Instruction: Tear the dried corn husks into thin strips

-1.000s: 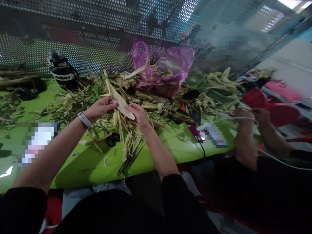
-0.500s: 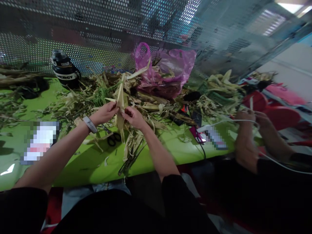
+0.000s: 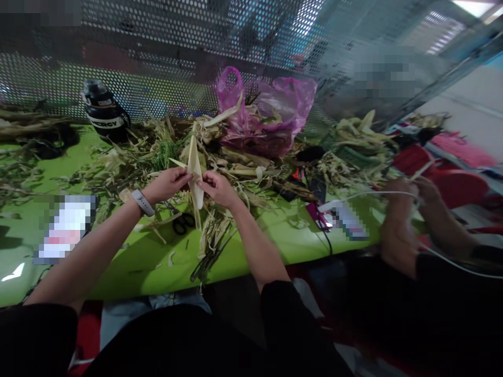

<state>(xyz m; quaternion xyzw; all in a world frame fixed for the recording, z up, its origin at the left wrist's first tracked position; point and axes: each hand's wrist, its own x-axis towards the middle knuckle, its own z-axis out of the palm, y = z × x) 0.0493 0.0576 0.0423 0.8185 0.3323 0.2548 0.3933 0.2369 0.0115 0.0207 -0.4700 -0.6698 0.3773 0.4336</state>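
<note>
A pale dried corn husk [image 3: 195, 170] stands nearly upright between my two hands, its narrow tip pointing away from me. My left hand [image 3: 170, 183] pinches its left edge with thumb and fingers. On the opposite edge, my right hand [image 3: 218, 187] grips it the same way. Below the husk, black-handled scissors [image 3: 184, 224] lie on the green table, partly covered by scraps. Close to my right forearm rests a bundle of husk strips and stalks [image 3: 214, 238]. A heap of dried husks [image 3: 153, 152] spreads behind my hands.
A pink plastic bag [image 3: 271, 118] with husks stands at the back, near a black bottle [image 3: 104, 112]. One phone [image 3: 65, 228] lies left, another phone [image 3: 349, 220] right with a white cable. A co-worker's hands [image 3: 411, 193] work at the right. A perforated metal screen [image 3: 188, 63] rises behind.
The husk has turned from a slant to nearly upright, and its broad face opens toward me now. Both hands have shifted slightly. The co-worker's hands hold a pale strip that has tilted.
</note>
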